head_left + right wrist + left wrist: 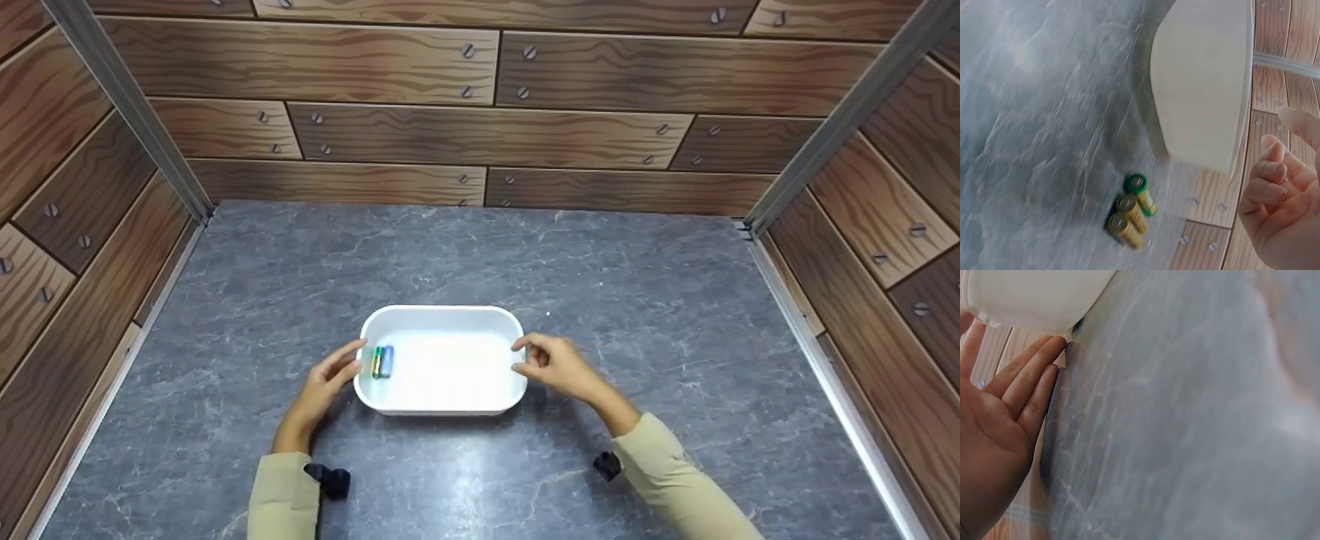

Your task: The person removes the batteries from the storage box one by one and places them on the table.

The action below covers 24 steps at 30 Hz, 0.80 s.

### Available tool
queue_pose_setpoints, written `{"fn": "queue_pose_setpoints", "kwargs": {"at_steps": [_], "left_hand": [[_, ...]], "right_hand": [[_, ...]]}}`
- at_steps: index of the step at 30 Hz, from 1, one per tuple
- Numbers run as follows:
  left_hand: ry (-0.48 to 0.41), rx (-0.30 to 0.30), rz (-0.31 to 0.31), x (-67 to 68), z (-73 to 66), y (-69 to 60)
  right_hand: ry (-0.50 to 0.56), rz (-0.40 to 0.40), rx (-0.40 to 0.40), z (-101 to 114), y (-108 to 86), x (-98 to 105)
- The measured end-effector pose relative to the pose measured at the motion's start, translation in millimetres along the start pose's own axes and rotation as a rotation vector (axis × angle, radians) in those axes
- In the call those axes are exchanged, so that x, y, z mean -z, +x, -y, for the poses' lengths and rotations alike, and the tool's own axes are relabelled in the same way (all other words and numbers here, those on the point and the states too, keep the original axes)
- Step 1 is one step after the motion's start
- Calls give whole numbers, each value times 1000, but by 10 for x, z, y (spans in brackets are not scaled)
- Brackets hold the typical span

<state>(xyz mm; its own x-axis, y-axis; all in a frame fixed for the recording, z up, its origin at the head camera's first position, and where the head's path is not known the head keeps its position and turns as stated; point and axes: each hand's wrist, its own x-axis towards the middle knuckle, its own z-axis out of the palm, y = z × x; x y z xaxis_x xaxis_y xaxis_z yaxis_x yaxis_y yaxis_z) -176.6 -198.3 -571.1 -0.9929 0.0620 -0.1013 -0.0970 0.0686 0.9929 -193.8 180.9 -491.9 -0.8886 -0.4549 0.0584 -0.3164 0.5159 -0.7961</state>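
A white, rounded rectangular tub (pixel 439 403) stands between the two hands in the head view. Inside it, along the left end, lie a green-and-yellow battery (pixel 377 362) and a blue battery (pixel 388 361). My left hand (pixel 319 394) is at the tub's left end, fingertips by the rim; in the left wrist view its fingers (pixel 1036 374) are straight and reach to the tub wall (pixel 1033 298). Over the right rim are the thumb and index finger of my right hand (pixel 559 367). The right wrist view shows these apart, the other fingers curled around nothing.
Near the tub in the right wrist view are a green-and-yellow battery (pixel 1143 194) and two gold batteries (pixel 1129 222). The grey marbled tabletop (pixel 480 255) is bounded by wood-patterned walls (pixel 480 135) at the back and both sides.
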Motion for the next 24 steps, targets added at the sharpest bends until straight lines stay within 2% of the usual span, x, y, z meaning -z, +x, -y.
{"fn": "queue_pose_setpoints", "kwargs": {"at_steps": [6,13,24], "left_hand": [[9,-8,-8,-7,1,-4],[11,22,8,7,0,1],[15,25,8,14,13,16]], "right_hand": [[-16,31,24,72,56,-97],[-89,53,46,174,141,-210],[-149,109,78,330,263,-392]]}}
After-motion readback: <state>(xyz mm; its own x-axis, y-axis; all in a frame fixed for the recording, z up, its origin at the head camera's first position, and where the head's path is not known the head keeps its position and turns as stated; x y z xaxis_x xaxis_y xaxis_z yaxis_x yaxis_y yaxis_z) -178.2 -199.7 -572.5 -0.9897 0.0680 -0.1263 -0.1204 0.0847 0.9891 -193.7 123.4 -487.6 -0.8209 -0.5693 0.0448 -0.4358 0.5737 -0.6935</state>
